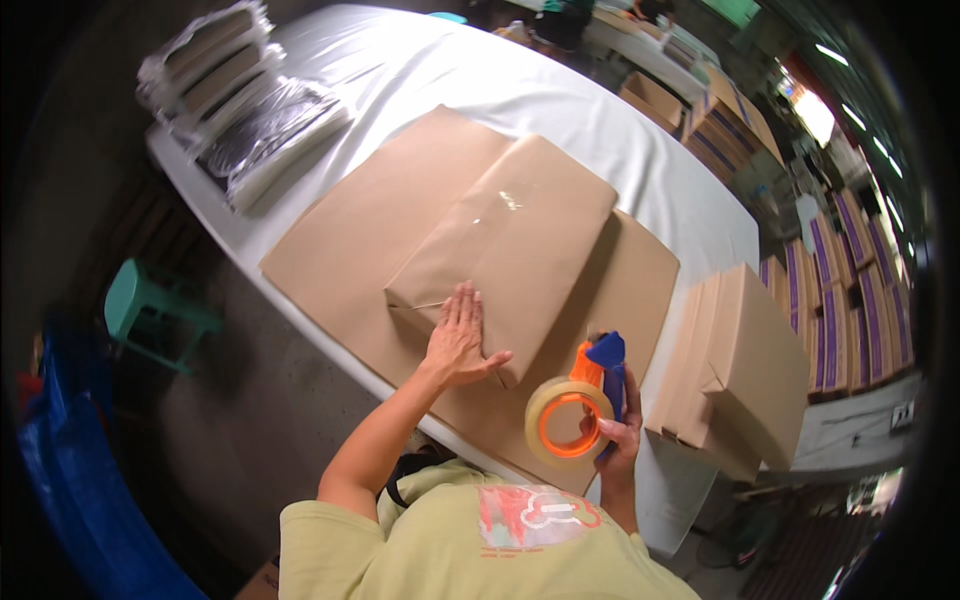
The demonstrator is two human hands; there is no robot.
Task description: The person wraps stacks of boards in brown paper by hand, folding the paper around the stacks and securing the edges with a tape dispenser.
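Note:
A box-shaped parcel wrapped in brown paper lies at a slant in front of me, with bits of shiny clear tape on its top. Under it, large brown paper sheets spread over the table. My left hand presses flat on the parcel's near end, fingers stretched out and thumb apart, by a folded paper edge. To the right of that end, my right hand grips a blue and orange tape dispenser, holding it up off the parcel. A wide roll of clear tape sits on it. Part of that hand is hidden behind the roll.
White cloth covers the table. Plastic-wrapped items stand at its far left corner. Brown cartons lean at the right, with purple-striped boxes stacked beyond. A green stool and blue tarp are at left. People work at the back.

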